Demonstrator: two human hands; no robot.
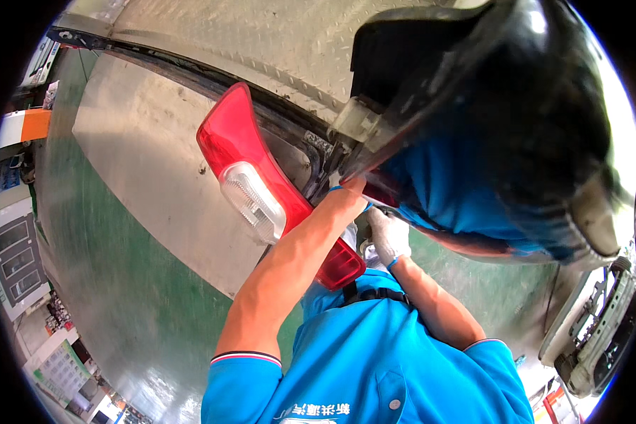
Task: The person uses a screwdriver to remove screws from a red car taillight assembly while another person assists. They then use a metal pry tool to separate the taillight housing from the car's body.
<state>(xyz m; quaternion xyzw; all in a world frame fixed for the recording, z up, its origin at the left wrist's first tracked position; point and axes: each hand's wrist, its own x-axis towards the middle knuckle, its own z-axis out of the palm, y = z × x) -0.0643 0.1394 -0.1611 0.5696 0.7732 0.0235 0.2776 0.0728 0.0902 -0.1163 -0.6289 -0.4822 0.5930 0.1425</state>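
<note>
A long tail light point(240, 131), red at both ends with a clear section in the middle, lies slanted beside the edge of a vehicle body. My left forearm crosses over its lower part. My left hand point(335, 179), in a pale glove, reaches in behind a glossy black body panel point(473, 113); its fingers are hidden there. Close by, below the panel's edge, is my right hand point(391, 237) in a whitish glove. Its fingers look curled, but what they hold, if anything, is hidden. The panel mirrors my blue shirt.
A textured metal vehicle floor point(226, 32) spans the top, with a dark edge strip below it. A large beige metal panel point(148, 134) extends left above the green floor point(148, 268). A grey cabinet point(18, 258) stands far left; a vehicle part point(601, 332) is at right.
</note>
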